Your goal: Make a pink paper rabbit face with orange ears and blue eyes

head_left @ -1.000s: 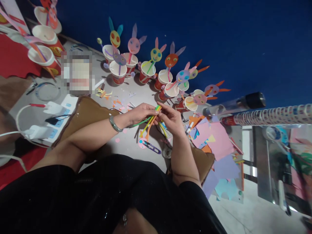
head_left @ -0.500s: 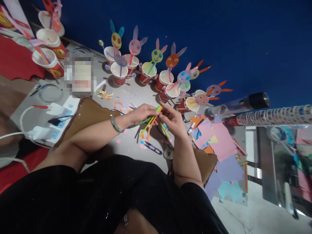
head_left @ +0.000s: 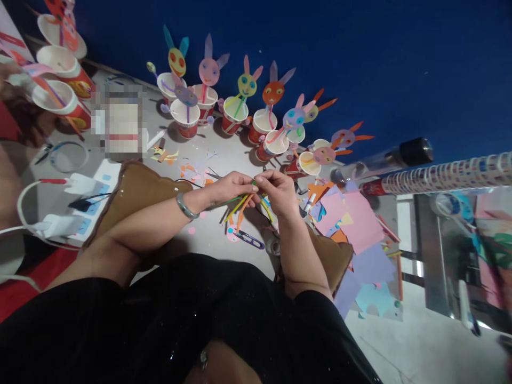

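Note:
My left hand (head_left: 236,185), with a bangle on the wrist, is closed in a pinch on a green strip (head_left: 255,182). My right hand (head_left: 277,193) pinches the same strip from the other side, the fingertips of both hands almost touching. Most of the strip is hidden behind the fingers. Just below the hands a yellow strip (head_left: 235,209) and an orange strip (head_left: 241,212) slant downward; whether they are held or lie on the table I cannot tell. Nearer my body lie thread snips (head_left: 251,239) with dark handles, over a pink paper disc (head_left: 232,231).
Paper cups with rabbit faces (head_left: 264,126) line the blue wall. A power strip (head_left: 96,197) with plugs stands left, beside a brown cushion (head_left: 140,197). Coloured paper sheets (head_left: 362,218) and a long stack of cups (head_left: 448,173) are right. Paper scraps (head_left: 166,154) lie beyond my left hand.
The green and yellow end that stuck up between my fingers is now mostly covered. My right fingers have curled in closer to my left fingertips. The whole view has shifted slightly.

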Motion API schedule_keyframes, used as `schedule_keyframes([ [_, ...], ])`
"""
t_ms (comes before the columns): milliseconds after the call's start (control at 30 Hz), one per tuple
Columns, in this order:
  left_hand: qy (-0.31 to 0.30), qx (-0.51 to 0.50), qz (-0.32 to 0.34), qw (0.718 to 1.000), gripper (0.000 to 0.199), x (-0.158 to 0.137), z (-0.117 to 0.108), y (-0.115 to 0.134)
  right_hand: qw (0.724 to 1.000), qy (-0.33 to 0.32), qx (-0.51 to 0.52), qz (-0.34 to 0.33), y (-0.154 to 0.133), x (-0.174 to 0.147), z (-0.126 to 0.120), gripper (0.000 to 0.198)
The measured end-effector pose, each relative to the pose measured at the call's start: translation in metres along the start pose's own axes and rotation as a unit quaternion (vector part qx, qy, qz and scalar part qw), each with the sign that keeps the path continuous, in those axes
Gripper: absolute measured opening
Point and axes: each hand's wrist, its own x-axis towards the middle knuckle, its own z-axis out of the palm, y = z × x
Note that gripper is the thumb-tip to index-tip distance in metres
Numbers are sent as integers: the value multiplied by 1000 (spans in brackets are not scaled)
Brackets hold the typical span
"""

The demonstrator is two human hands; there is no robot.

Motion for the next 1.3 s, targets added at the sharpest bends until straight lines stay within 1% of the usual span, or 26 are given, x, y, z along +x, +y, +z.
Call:
schedule_keyframes([
  [167,-77,5,25,997,31,1,-3,-4,1000,9,-4,-15,-11,-7,1,42],
  [233,-102,11,29,994,34,1,-2,-5,1000,10,-9,-18,-14,-9,2,45],
  [333,-115,25,33,992,34,-1,2,-3,1000,10,-6,-18,-15,-9,2,48],
  [433,-109,22,25,994,31,-6,8,1,999,19,-6,-29,-13,-9,3,48],
  [600,-54,-16,-2,998,24,-9,14,4,993,36,-77,-77,-9,-9,5,42],
  [667,-41,-31,-12,999,19,-9,14,7,989,29,-107,-95,-10,-8,4,39],
  [700,-33,-35,-15,999,16,-8,14,8,987,23,-119,-102,-12,-8,2,41],
  [767,-3,-36,-15,999,12,-7,13,13,981,29,-143,-127,-19,-8,-6,54],
  [833,42,-36,-1,998,14,-7,10,20,968,64,-173,-168,-32,-11,-19,65],
  [867,66,-36,10,997,16,-6,9,23,961,83,-189,-186,-40,-14,-27,66],
  [933,103,-36,36,993,18,-5,4,30,940,118,-236,-217,-57,-24,-42,59],
  [1033,142,-39,76,986,17,-4,-3,40,908,154,-327,-212,-78,-45,-62,43],
  [1100,179,-47,90,979,17,-4,-7,46,894,157,-372,-194,-82,-59,-73,36],
  [1200,230,-63,110,965,19,-4,-12,53,882,159,-415,-156,-73,-79,-91,31],
  [1300,277,-65,126,950,19,-2,-15,56,869,181,-448,-106,-50,-97,-112,32],
])
